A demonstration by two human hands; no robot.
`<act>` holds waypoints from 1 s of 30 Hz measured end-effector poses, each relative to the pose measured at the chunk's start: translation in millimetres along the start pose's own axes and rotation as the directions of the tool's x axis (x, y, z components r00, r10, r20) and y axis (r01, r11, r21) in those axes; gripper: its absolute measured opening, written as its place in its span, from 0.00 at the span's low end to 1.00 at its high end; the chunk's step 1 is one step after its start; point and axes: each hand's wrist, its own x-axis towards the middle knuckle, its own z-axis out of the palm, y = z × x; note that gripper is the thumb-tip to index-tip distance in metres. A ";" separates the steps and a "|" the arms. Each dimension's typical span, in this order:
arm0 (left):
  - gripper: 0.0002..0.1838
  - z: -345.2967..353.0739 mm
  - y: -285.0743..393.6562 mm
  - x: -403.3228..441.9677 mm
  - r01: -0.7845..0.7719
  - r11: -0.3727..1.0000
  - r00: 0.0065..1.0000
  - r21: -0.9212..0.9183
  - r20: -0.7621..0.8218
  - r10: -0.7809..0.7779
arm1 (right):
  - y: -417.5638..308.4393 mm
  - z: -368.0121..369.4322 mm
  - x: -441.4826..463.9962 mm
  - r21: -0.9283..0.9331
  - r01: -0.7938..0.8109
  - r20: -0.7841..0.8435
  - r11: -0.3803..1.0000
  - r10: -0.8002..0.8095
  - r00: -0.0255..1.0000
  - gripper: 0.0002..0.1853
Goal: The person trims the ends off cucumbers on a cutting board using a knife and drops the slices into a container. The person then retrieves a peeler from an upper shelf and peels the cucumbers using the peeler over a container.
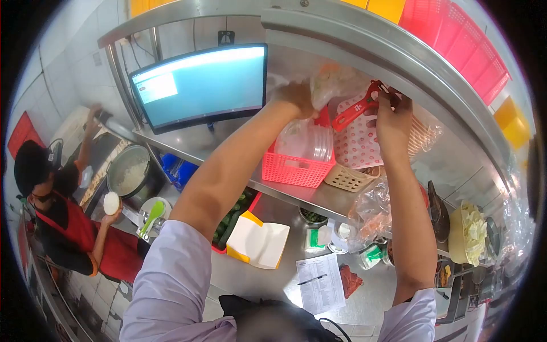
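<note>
My left hand [296, 97] is raised to the shelf beside the monitor, its fingers around a clear plastic bag [327, 82] with pale contents. Toward the right, my right hand [393, 108] grips a red-handled tool [356, 112] with a dark upper end, in front of white paper with a red pattern [359, 142]. Below my left hand, a pink basket [299, 170] on the shelf holds clear round plastic lids or containers [316, 142]. A beige basket [347, 178] stands to its right.
A monitor [202, 85] stands left on the shelf. A co-worker [68, 211] at far left holds a white round item [111, 203] near a large pot [130, 171]. Below are an open box [259, 239], a printed sheet [321, 282] and a cabbage bin [464, 239].
</note>
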 end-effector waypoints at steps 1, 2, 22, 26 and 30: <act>0.53 -1.6 -2.2 -1.8 -0.010 1.000 0.952 0.019 0.308 0.004 | -0.2 -3.6 -0.1 -0.007 -0.056 0.027 0.998 0.056 0.998 0.19; 0.53 13.1 -12.0 10.6 -0.008 1.000 0.951 0.017 0.311 0.002 | -0.6 -6.6 -1.5 -0.009 -0.059 0.030 0.998 0.059 0.998 0.19; 0.13 60.4 173.4 -467.5 -0.122 0.636 0.719 -0.762 -0.509 -0.473 | -60.9 -98.3 -150.5 0.169 0.799 0.450 0.578 -0.766 0.459 0.14; 0.14 68.5 246.5 -592.0 0.042 0.629 0.688 -0.777 -0.434 -0.581 | -101.4 -143.9 -229.2 0.315 0.135 0.774 0.939 -0.337 0.537 0.13; 0.27 17.1 297.5 -674.9 0.262 0.662 0.569 -0.703 -0.441 -0.694 | -117.7 -158.6 -314.9 0.159 -0.549 0.983 0.820 -0.185 0.008 0.15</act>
